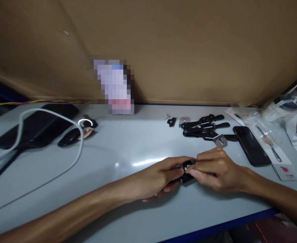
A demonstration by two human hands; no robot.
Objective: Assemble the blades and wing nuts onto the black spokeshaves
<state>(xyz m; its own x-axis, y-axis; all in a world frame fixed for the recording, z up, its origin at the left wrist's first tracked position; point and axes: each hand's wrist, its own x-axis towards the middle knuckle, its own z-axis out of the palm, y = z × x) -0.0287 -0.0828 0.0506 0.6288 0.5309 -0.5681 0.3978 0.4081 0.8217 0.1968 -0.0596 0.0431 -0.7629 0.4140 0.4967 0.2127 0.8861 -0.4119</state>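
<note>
Over the front part of the table, my left hand (160, 179) is closed around a black spokeshave (186, 178), largely covered by fingers. My right hand (217, 168) meets it from the right, thumb and fingertips pinching a small silver screw (186, 168) on its body. Behind my hands lies a pile of black spokeshaves (204, 126) with long handles. A slotted metal blade (220, 141) rests at the pile's front. To the left of the pile are a black cap plate (171, 122) and some small silver screws (167, 116).
A black phone (251, 145) and plastic-wrapped carded tools (274, 152) lie at the right. On the left are a white cable (81, 148), a dark flat object (44, 126) and a black mouse (68, 137). A pixelated upright item (116, 87) leans against the cardboard wall (176, 50).
</note>
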